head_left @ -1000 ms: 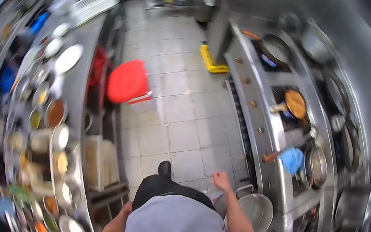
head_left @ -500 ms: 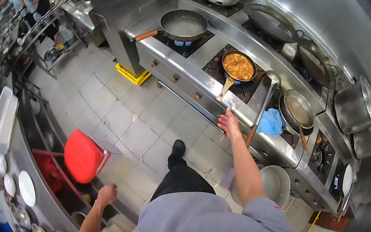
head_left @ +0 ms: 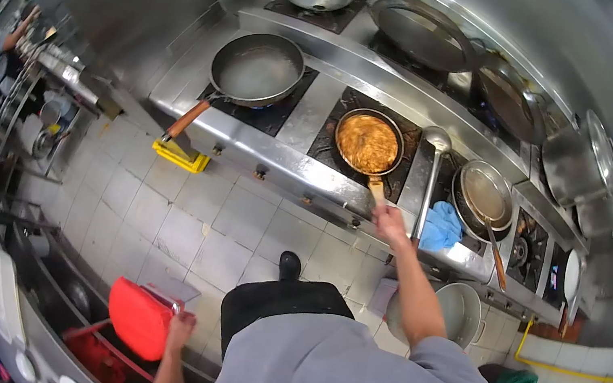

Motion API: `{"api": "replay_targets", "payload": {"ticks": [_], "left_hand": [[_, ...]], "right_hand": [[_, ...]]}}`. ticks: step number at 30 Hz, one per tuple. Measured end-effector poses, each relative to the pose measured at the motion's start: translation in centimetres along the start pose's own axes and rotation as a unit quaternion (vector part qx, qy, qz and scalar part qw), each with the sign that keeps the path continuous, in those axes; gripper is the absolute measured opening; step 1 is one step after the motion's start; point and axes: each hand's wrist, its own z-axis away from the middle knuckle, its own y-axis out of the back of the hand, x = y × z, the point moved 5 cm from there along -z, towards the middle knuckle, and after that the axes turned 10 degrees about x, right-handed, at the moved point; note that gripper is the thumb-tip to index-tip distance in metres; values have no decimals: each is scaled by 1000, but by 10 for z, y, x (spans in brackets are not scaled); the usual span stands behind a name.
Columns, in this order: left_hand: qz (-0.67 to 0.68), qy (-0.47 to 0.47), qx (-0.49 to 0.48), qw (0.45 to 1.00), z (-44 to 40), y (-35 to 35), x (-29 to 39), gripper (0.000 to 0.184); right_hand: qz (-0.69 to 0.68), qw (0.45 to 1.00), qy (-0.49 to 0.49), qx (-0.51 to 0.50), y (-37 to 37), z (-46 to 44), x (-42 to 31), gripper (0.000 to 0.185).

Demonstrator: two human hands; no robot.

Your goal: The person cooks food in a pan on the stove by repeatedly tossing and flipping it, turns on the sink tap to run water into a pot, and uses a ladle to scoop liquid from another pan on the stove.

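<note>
Evidently the handle is what matters to my right hand (head_left: 389,227): its fingers are closed around the near end of the pale handle (head_left: 377,191), well back from the hot side of the small frying pan (head_left: 336,141). That end juts out over the front edge of the stove (head_left: 292,158), so I can reach it without leaning my arm across the burners. The pan sits level on its grate, with the browned, flat food (head_left: 366,143) spread over its base, probably so that it takes the heat evenly.

Down by my other side, my left hand (head_left: 183,324) is narrow, fingers curled, next to the red lid (head_left: 138,319); I cannot tell whether it grips anything there.

The dark wok-like pan (head_left: 258,68) on one side has its wooden handle (head_left: 190,118) turned out past the edge too, which seems to be for an easy grab. On the other side the ladle (head_left: 438,138) lies with its bowl towards the back and its shaft pointing at me, likely for the same reason. Beside it, the blue cloth (head_left: 442,228) is bunched against the stacked pans (head_left: 487,192), within reach, perhaps as protection against hot metal.
</note>
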Motion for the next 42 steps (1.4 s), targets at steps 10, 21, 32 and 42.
{"api": "replay_targets", "payload": {"ticks": [10, 21, 32, 42], "left_hand": [[-145, -77, -143, 976, -77, -92, 98, 15], [-104, -7, -23, 994, -95, 25, 75, 15], [-233, -221, -149, 935, -70, 21, 37, 15], [-118, 47, -62, 990, -98, 36, 74, 14]], "right_hand": [[207, 946, 95, 229, 5, 10, -36, 39], [220, 923, 128, 290, 28, 8, -27, 44], [222, 936, 74, 264, 34, 24, -29, 38], [204, 949, 84, 225, 15, 33, -38, 33]]}}
